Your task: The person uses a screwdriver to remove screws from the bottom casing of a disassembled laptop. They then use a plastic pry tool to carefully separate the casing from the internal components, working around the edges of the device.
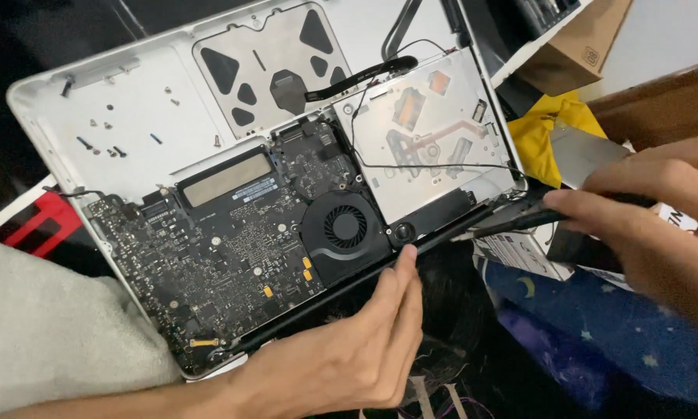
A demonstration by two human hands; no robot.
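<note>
Our left hand [349,349] lies flat and open-fingered against the near long edge of the opened laptop [116,101], fingertips pressed on the dark hinge bar [364,283] just beside the round fan [344,227]. Our right hand [659,225] is closed in a pinch on a slim black tool [512,223], whose long axis runs nearly level, its tip pointing left into the laptop's right near corner, where the hinge bar ends. The laptop's long axis slants from lower left to upper right; its underside is up, with the dark circuit board [209,264] at the left near corner and the silver optical drive [427,132] toward the right edge. Small loose screws [104,124] sit in the empty bay at the far left corner. A yellow cloth [547,136] lies beyond the right edge.
</note>
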